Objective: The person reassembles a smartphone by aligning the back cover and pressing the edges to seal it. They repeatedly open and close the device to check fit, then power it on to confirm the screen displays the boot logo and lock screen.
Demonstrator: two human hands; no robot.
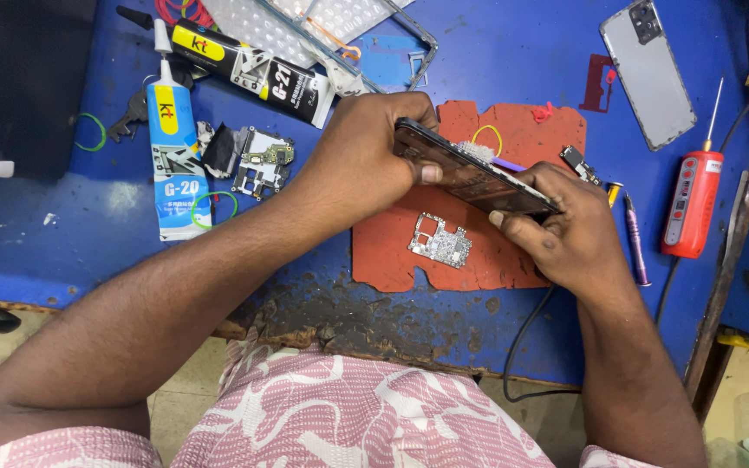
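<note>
Both hands hold a dark smartphone body [470, 178] tilted on edge above an orange-red work mat [392, 251]. My left hand [366, 156] grips its left end, thumb pressed on the near face. My right hand [565, 230] clasps the right end from below. A silver circuit board [440, 242] lies on the mat just under the phone. A yellow rubber band [485, 137] rests on the mat behind it.
On the blue bench: a blue-and-white glue tube [175, 152], a black glue tube [253, 65], small boards and shields [262, 160], a phone back cover [649, 69], a red electric tool [693, 201], a purple screwdriver [635, 243], a clear frame [340, 35].
</note>
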